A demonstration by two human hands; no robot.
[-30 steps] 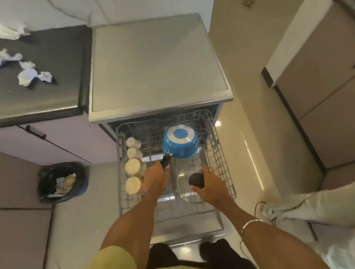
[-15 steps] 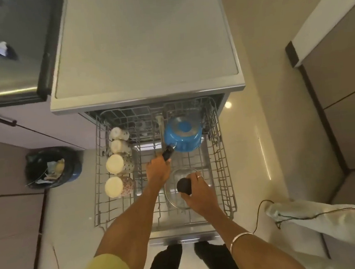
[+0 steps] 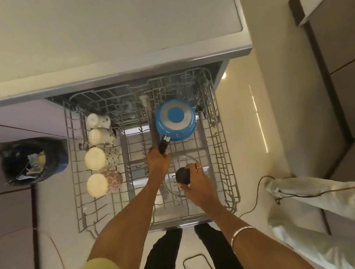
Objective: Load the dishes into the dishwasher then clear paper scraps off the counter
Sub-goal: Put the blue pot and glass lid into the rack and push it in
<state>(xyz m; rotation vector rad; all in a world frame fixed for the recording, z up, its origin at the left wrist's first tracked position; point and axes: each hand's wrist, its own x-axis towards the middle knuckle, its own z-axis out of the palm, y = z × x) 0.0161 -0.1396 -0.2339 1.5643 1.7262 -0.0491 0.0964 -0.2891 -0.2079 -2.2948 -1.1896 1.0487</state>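
**Pan and lid in hand over the pulled-out rack**

Since half a second ago both hands have kept their holds and barely shifted; the view has tipped further down, and the counter with its paper scraps has dropped out of sight at the upper left.

Left hand [image 3: 158, 162] is curled round the black handle of the blue saucepan [image 3: 175, 120], which sits bottom-up in the far right part of the dishwasher rack [image 3: 78, 186]. Right hand [image 3: 195, 182] pinches the black knob [image 3: 183, 176] of a glass lid [image 3: 172, 188], fingers wrapped round it, the lid lying low over the rack's middle right, just nearer the person than the pan.

Edges: the pan's far side lies close to the rack's back tines and its right side near the right wire wall. The lid has open wire floor toward the near rim and to its left. The dishwasher top [image 3: 109, 33] overhangs the rack's rear.

Four mugs [image 3: 103, 184] lie on their sides in a column along the left wall, well apart from both hands.

Surroundings: a black-lined bin [image 3: 33, 161] stands on the floor left of the rack. A thin dark cable [image 3: 261, 193] trails over the floor at the right, beside pale folded fabric [image 3: 329, 213].
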